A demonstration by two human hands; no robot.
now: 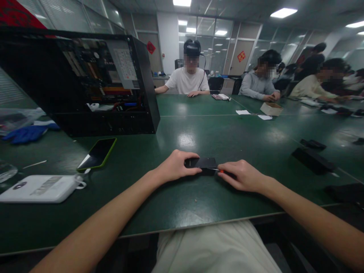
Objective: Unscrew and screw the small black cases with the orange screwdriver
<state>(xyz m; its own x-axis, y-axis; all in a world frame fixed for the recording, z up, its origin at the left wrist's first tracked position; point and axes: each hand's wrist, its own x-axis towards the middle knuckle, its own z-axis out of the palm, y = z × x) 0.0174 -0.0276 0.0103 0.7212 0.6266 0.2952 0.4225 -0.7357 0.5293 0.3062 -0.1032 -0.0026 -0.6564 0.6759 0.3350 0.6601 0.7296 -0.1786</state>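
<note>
Near the front of the table lies a small black rectangular box (205, 163). Its left end is between the thumb and fingers of my left hand (178, 165), which grips it along both long sides. At the box's right end, my right hand (245, 176) pinches a small screwdriver (221, 171) with an orange-red and black handle. The thin metal shaft points left and lies against the box's near right edge. I cannot make out exactly what its tip touches.
An open black computer case (150, 87) stands at the left. In front of it are a green-edged phone (98, 153), a white power bank (42, 188) and a blue glove (25, 134). Black objects (313, 159) lie at right. A person (189, 79) sits opposite; others sit farther right.
</note>
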